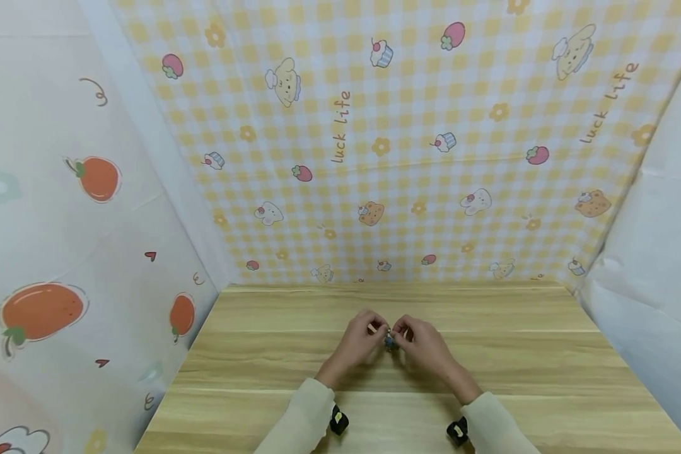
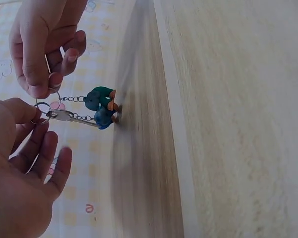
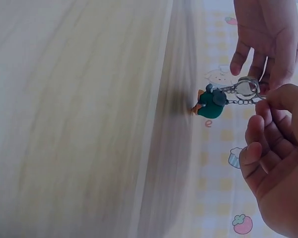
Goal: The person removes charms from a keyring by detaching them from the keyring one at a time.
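Observation:
Above the wooden table my left hand (image 1: 360,335) and right hand (image 1: 425,345) meet fingertip to fingertip. In the left wrist view, my left thumb and fingers pinch a metal key ring (image 2: 42,120) with a silver key (image 2: 62,115) on it. A small blue figure charm (image 2: 104,118) hangs there on a short chain. My right thumb and forefinger pinch another ring, whose chain leads to a green figure charm (image 3: 211,105) with orange feet. The two rings overlap between the fingertips. Both charms hang side by side, close over the tabletop.
The wood-grain table (image 1: 250,353) stretches out around both hands. A yellow checked cloth (image 1: 408,176) with printed cartoons hangs behind it, with pale sheets (image 1: 647,271) at the sides. Black wrist devices (image 1: 338,420) sit at the sleeve cuffs.

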